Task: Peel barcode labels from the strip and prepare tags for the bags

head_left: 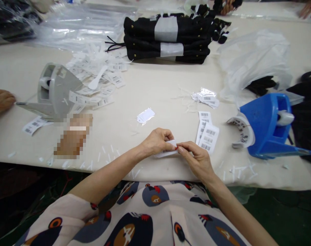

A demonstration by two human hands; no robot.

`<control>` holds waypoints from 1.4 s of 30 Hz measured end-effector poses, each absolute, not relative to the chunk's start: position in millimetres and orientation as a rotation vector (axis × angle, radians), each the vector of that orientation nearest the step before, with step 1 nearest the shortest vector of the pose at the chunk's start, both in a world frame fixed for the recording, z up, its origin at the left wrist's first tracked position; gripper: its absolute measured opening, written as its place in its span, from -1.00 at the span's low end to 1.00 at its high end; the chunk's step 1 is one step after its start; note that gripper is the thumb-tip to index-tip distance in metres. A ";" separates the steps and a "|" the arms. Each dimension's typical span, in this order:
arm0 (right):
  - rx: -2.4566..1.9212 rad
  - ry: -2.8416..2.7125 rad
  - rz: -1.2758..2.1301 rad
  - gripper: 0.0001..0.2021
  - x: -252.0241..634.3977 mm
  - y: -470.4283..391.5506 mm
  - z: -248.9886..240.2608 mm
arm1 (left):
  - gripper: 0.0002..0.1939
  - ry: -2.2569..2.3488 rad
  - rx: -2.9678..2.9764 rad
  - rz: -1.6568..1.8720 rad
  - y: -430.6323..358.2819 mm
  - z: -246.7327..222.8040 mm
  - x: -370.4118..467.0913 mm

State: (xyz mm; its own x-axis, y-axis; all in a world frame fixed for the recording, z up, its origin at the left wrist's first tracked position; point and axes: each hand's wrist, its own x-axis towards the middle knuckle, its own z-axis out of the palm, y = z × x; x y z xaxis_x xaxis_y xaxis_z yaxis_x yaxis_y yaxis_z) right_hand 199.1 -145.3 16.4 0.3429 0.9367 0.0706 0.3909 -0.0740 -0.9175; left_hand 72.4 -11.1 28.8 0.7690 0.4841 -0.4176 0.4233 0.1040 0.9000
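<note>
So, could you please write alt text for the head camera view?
The person's left hand and right hand pinch a small white tag together above a cream table. Barcode labels, a blue dispenser and folded black garments lie around.

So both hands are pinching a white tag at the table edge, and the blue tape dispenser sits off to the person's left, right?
Not quite. Both hands, left hand and right hand, do pinch the white tag at the table edge, but the blue tape dispenser sits to the person's right, as the head view shows.
</note>
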 end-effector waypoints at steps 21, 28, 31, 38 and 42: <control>-1.428 -0.549 0.960 -0.69 207.0 -130.0 3.5 | -0.71 0.816 1.196 -0.001 -16.6 25.3 64.1; -1.505 -0.639 1.037 -0.71 218.1 -127.0 8.8 | -0.76 0.778 1.224 -0.050 -21.6 24.1 60.5; -1.459 -0.609 0.996 -0.70 232.4 -117.0 17.2 | -0.73 0.841 1.256 0.069 -10.9 29.2 62.0; -1.612 -0.621 0.657 -0.70 311.5 -58.7 25.7 | -0.73 0.863 1.591 0.165 23.2 41.5 81.7; -1.896 -0.705 0.396 -0.77 346.8 -46.4 25.7 | -0.72 0.867 2.001 0.223 32.5 41.0 95.0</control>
